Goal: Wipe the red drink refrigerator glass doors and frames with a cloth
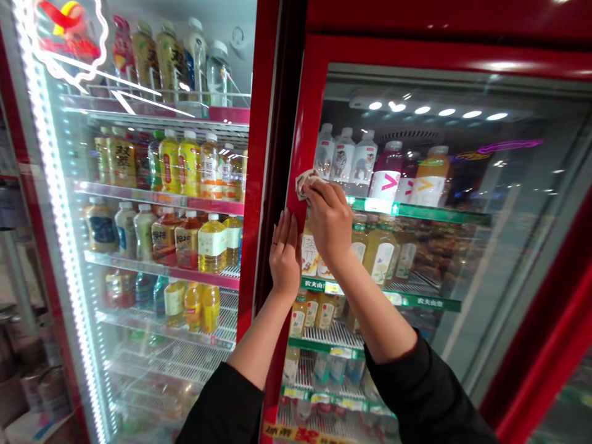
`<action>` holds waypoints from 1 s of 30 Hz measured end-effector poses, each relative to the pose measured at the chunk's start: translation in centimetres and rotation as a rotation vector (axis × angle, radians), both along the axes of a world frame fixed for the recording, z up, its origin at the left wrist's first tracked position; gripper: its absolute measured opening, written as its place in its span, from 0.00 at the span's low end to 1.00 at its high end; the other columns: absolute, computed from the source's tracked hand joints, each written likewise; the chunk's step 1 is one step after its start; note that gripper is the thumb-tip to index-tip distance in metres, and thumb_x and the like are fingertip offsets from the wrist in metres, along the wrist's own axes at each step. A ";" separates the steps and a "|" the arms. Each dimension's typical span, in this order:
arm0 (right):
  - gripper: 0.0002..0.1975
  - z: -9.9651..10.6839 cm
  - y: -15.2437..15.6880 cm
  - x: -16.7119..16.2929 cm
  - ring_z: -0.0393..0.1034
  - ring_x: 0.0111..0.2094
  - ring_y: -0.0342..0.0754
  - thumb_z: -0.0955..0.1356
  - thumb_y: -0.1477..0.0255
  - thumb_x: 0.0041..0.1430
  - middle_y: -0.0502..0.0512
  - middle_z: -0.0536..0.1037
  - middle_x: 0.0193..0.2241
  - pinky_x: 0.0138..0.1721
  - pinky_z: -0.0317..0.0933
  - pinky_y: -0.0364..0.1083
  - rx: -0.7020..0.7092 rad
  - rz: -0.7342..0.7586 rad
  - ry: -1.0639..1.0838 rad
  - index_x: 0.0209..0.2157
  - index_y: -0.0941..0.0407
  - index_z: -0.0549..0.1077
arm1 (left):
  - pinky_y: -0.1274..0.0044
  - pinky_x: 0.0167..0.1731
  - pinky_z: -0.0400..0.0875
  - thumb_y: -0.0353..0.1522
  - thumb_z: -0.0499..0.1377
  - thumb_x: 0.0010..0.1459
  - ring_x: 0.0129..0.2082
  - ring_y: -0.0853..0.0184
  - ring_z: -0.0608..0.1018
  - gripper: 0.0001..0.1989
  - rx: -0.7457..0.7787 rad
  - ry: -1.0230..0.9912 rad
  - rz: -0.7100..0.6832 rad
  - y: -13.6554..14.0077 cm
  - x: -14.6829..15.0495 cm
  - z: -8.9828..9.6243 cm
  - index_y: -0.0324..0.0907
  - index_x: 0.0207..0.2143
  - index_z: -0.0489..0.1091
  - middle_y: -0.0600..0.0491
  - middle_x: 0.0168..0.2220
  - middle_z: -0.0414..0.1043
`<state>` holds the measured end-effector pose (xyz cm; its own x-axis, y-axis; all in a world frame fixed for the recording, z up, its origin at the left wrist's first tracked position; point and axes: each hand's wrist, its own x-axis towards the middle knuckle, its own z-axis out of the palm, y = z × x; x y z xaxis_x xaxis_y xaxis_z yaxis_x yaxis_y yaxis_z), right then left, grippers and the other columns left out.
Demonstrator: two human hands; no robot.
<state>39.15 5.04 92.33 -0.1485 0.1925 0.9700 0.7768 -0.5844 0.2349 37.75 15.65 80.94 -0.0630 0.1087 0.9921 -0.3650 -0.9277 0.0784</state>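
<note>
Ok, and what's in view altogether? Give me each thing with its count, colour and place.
Left cooler: one, red-framed, left side
Right cooler: one, red-framed, centre to right
Left-cooler bottles: many, mixed colours, upper four shelves
Light strip: one, white, left cooler's left side
Glowing sign: one, red, yellow and white, top left
Picture-label bottles: three, white, right cooler's top shelf
V-label bottles: three, two purple, one orange, same shelf
Lower bottles: many, yellowish to bluish, right cooler's lower shelves
Shelf edges: several, pink left, green right
Cloth: one, off-white, against right cooler's frame
Left grip: one, bare, laid at that frame's left edge
Right grip: one, bare, pinching the cloth
Sleeves: two, black, bottom
</note>
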 end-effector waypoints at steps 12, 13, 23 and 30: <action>0.18 -4.6 -1.5 -0.4 0.78 0.56 0.56 0.67 0.78 0.75 0.58 0.87 0.52 0.60 0.77 0.59 0.084 0.066 0.018 0.56 0.48 0.84 | 0.54 0.81 0.54 0.26 0.44 0.79 0.79 0.58 0.55 0.36 -0.060 0.188 -0.083 0.3 0.4 -1.5 0.52 0.82 0.33 0.47 0.80 0.48; 0.18 -4.6 -0.8 -0.5 0.79 0.55 0.56 0.67 0.78 0.75 0.58 0.87 0.51 0.59 0.77 0.58 0.088 0.085 0.013 0.55 0.48 0.84 | 0.56 0.81 0.54 0.28 0.44 0.79 0.79 0.58 0.56 0.35 -0.064 0.194 -0.067 0.3 0.4 -1.6 0.49 0.82 0.37 0.45 0.79 0.52; 0.20 -5.5 -2.4 -0.2 0.78 0.56 0.56 0.67 0.79 0.74 0.57 0.86 0.52 0.62 0.76 0.60 -0.047 0.077 0.034 0.59 0.47 0.83 | 0.53 0.80 0.57 0.26 0.44 0.79 0.79 0.60 0.56 0.38 -0.017 0.113 -0.047 0.5 0.6 -2.0 0.57 0.81 0.30 0.51 0.80 0.48; 0.17 -2.6 0.4 0.2 0.79 0.54 0.54 0.65 0.76 0.77 0.56 0.86 0.52 0.58 0.78 0.57 0.062 0.086 -0.040 0.54 0.49 0.84 | 0.48 0.77 0.63 0.29 0.50 0.79 0.78 0.55 0.60 0.40 -0.032 0.048 -0.096 0.3 0.8 -1.8 0.61 0.81 0.30 0.50 0.80 0.51</action>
